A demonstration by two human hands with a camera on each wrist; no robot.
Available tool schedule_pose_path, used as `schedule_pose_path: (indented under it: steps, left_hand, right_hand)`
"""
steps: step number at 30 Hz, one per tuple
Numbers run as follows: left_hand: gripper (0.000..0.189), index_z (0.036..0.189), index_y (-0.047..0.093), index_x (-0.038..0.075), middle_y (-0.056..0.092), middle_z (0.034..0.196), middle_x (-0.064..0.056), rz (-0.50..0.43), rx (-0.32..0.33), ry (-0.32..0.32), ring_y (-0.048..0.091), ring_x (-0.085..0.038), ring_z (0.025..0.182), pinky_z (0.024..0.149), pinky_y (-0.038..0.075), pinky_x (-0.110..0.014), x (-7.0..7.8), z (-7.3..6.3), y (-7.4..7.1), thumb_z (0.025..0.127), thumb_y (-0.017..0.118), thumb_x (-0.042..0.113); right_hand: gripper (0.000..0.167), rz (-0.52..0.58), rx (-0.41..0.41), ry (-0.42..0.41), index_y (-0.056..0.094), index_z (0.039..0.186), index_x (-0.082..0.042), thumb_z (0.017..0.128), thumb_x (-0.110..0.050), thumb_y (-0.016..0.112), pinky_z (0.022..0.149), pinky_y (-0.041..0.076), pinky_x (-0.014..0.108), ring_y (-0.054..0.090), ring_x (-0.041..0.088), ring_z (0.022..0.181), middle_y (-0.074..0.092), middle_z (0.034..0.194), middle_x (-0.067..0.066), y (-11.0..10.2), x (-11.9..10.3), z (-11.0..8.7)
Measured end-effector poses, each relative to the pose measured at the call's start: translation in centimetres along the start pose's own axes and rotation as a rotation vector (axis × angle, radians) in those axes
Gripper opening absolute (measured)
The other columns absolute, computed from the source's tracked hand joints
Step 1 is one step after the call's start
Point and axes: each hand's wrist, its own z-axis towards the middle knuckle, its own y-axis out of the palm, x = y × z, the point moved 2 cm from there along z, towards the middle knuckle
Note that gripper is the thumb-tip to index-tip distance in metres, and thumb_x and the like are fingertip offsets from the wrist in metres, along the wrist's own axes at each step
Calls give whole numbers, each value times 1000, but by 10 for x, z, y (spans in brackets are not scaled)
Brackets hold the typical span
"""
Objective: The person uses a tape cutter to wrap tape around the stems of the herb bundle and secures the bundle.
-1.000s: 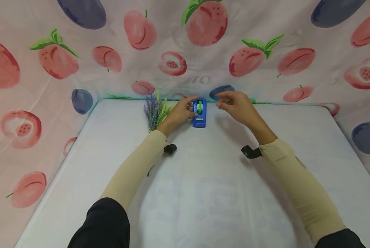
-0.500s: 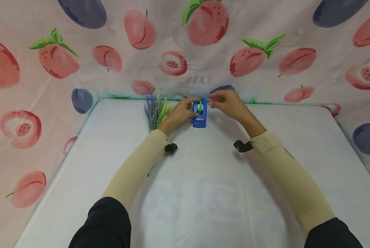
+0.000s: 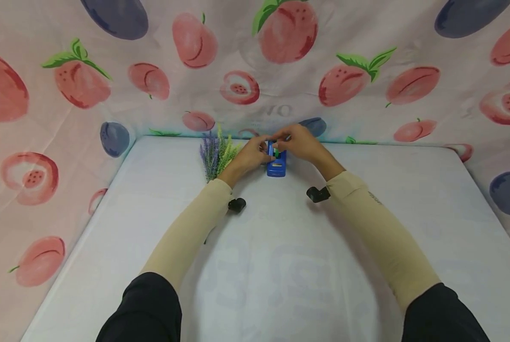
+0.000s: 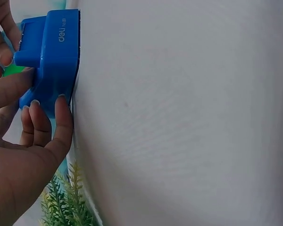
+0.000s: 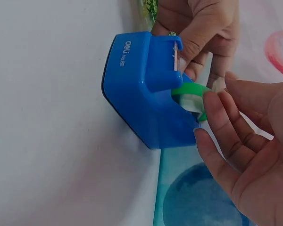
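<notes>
A blue tape dispenser (image 3: 276,169) marked "deli" stands at the far edge of the white table. My left hand (image 3: 247,157) holds it from the left; in the left wrist view its fingertips rest against the blue side and the thumb lies over the top. Inside the dispenser sits a tape roll (image 5: 192,100) with a green core. My right hand (image 3: 303,142) is over the back of the dispenser. In the right wrist view its thumb and forefinger close around a whitish tape end (image 5: 219,85) at the roll, while other fingertips come right up to the blue body.
Artificial purple and yellow-green flower sprigs (image 3: 218,154) lie left of the dispenser, partly under the left forearm. A fruit-print cloth (image 3: 220,38) hangs directly behind the table (image 3: 280,237). Black wrist cameras (image 3: 317,194) stick out below both wrists.
My right hand has moved left, from well beside the dispenser to over it, and its fingers now meet the roll area. The left hand and the dispenser have stayed in place.
</notes>
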Motion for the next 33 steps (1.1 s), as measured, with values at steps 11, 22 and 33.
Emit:
schedule_pose_path:
  steps: [11, 22, 33]
  left_hand:
    - [61, 148, 52, 17, 49, 98, -9, -18, 1, -18, 47, -19, 76, 66, 42, -32, -1, 2, 2, 93, 74, 8]
    - [62, 149, 51, 20, 46, 96, -10, -8, 2, 0, 47, -20, 76, 66, 43, -33, 1, 2, 2, 93, 72, 3]
    - [60, 147, 54, 19, 48, 95, -9, 43, 15, 8, 45, -20, 75, 66, 40, -33, 2, 2, 2, 92, 73, 4]
  right_hand:
    - [16, 23, 35, 14, 74, 108, -2, 99, -14, 67, 79, 54, 38, 70, 28, 90, 72, 102, 16, 5, 1, 3]
    - [18, 169, 79, -4, 70, 108, -2, 102, -18, 63, 88, 54, 49, 69, 30, 89, 67, 112, 14, 4, 8, -10]
    - [19, 255, 126, -65, 70, 108, -3, 101, -21, 64, 86, 51, 54, 67, 33, 83, 70, 106, 22, 8, 14, -23]
